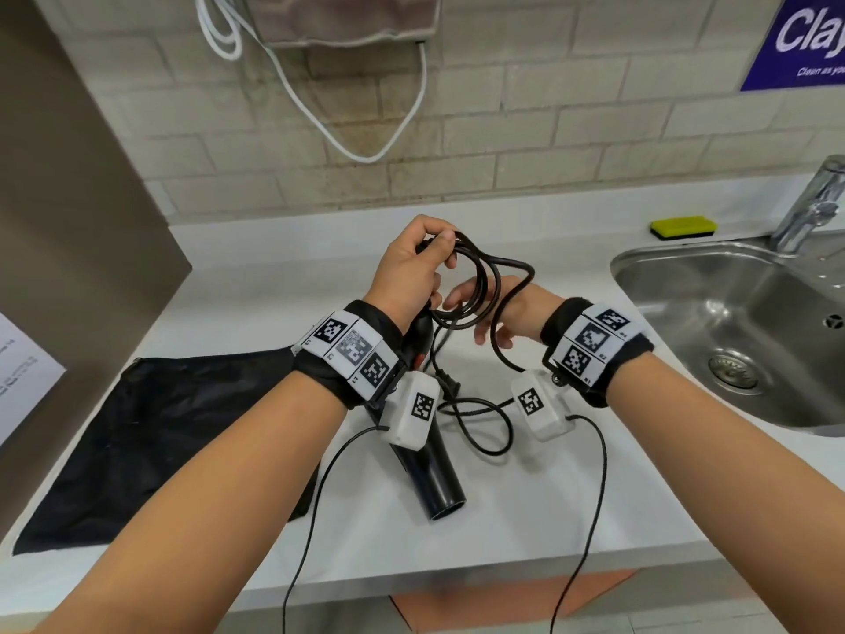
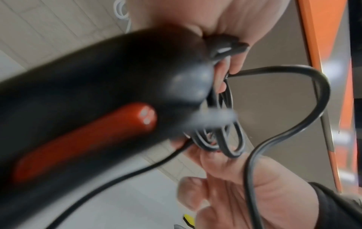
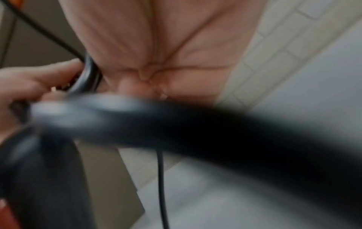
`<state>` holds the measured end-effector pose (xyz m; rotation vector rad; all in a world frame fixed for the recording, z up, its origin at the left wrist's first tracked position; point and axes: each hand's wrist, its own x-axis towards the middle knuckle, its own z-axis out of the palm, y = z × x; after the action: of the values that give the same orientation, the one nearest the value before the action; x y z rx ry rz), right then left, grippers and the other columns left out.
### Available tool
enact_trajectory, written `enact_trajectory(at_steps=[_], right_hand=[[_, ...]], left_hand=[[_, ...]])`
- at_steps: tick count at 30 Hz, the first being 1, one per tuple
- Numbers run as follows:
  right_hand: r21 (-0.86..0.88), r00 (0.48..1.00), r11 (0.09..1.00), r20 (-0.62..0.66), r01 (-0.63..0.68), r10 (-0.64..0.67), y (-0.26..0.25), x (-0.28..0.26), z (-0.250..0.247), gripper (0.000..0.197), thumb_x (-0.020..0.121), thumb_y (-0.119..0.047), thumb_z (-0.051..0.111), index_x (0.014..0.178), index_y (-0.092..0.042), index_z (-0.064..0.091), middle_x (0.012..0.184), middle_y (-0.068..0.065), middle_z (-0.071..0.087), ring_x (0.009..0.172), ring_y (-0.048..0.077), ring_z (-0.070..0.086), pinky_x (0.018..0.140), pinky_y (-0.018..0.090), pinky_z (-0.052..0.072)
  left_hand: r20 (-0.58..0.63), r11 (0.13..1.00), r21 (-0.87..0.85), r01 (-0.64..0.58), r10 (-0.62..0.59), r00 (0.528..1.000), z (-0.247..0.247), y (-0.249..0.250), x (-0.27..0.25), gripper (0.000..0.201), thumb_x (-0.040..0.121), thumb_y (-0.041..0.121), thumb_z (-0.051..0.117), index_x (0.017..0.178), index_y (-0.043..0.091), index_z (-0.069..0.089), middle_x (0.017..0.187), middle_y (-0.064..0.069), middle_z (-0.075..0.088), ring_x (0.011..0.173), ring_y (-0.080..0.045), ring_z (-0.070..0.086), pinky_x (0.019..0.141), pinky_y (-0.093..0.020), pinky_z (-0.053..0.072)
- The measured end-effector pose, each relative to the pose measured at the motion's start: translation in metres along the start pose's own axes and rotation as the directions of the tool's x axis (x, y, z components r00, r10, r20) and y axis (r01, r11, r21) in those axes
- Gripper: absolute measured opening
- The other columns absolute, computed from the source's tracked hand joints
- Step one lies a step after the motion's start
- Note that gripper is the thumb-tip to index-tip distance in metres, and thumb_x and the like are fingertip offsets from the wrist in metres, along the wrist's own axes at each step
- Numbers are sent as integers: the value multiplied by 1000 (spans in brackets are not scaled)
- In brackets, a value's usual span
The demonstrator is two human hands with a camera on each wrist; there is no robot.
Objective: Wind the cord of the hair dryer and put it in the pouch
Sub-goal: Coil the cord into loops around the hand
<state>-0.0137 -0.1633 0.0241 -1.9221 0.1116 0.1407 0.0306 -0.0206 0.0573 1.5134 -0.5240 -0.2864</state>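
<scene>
My left hand (image 1: 411, 272) grips the handle of the black hair dryer (image 1: 430, 478) together with the top of several wound loops of its black cord (image 1: 475, 286). The barrel points down toward the counter's front edge. My right hand (image 1: 489, 313) reaches into the loops with relaxed, spread fingers, and a strand of cord drapes over its wrist. The plug (image 1: 441, 382) hangs below the hands. In the left wrist view the hair dryer (image 2: 88, 93) shows a red switch (image 2: 78, 144), and the loops (image 2: 231, 144) rest on my right hand (image 2: 254, 186). The black pouch (image 1: 160, 432) lies flat on the counter at the left.
A steel sink (image 1: 686, 286) with a faucet (image 1: 814, 203) is at the right, with a yellow-green sponge (image 1: 683, 227) behind it. A white cable (image 1: 347, 130) hangs on the brick wall. A paper sheet (image 1: 23, 368) is on the brown panel at the left.
</scene>
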Motion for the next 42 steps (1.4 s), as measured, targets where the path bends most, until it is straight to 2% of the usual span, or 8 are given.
enact_trajectory(at_steps=[8,12,18,21,27,32,36,42], right_hand=[[-136,922,990,-387,-46,-11,32,12,-16,27,90,-2,48,67,-15,56,51,-10,54,49,0,47,57,15,38],[-118,836,939,-500,-323,225,69,13,-40,28,90,-8,49,63,-16,53,60,0,52,49,13,43,33,13,35],[-230,766,751,-390,-619,512,101,1,-51,24,90,-7,49,112,-4,58,87,9,63,75,22,60,54,22,45],[-372,806,769,-513,-519,296,86,11,-36,41,89,-10,49,130,-13,47,128,14,52,113,30,54,86,30,45],[-387,939,919,-279,81,-200,32,23,1,43,89,-6,54,131,-17,49,131,9,50,122,23,47,104,28,36],[-77,992,993,-80,91,-97,15,17,20,39,86,9,43,94,-19,68,55,-8,52,40,-2,43,45,19,34],[-30,997,997,-8,74,-74,13,15,23,18,87,10,46,91,1,60,56,-1,55,38,2,41,43,17,32],[-34,879,992,-468,-118,89,49,18,-5,21,92,-7,44,80,-15,58,66,-2,50,51,9,46,38,15,42]], left_hand=[[-10,999,-38,-13,13,1000,-6,0,1,19,98,13,45,96,22,62,69,0,47,39,-7,23,38,-19,27],[-53,998,-60,-8,5,999,-12,0,0,18,98,14,45,95,22,61,70,0,47,41,-8,24,37,-19,29],[-166,993,-121,-4,-16,986,-33,-2,6,15,98,14,44,90,20,56,70,-2,47,39,-7,26,38,-18,27],[-154,994,-110,4,-21,988,-33,-2,7,15,98,14,44,89,19,54,70,-2,47,39,-7,26,38,-18,27],[-88,994,-104,14,-23,996,-24,-2,4,16,99,15,43,85,18,50,69,-2,47,38,-7,25,37,-18,27],[-77,995,-95,-1,-6,997,-15,-1,3,17,99,14,43,84,17,51,67,-1,47,40,-6,25,37,-16,26],[-75,998,-67,-8,3,997,-11,-1,4,17,98,14,44,84,17,52,67,-1,48,43,-8,25,39,-16,25],[-75,994,-99,35,-42,996,-14,-1,5,18,99,16,44,82,18,49,69,-1,47,40,-8,23,37,-18,26]])
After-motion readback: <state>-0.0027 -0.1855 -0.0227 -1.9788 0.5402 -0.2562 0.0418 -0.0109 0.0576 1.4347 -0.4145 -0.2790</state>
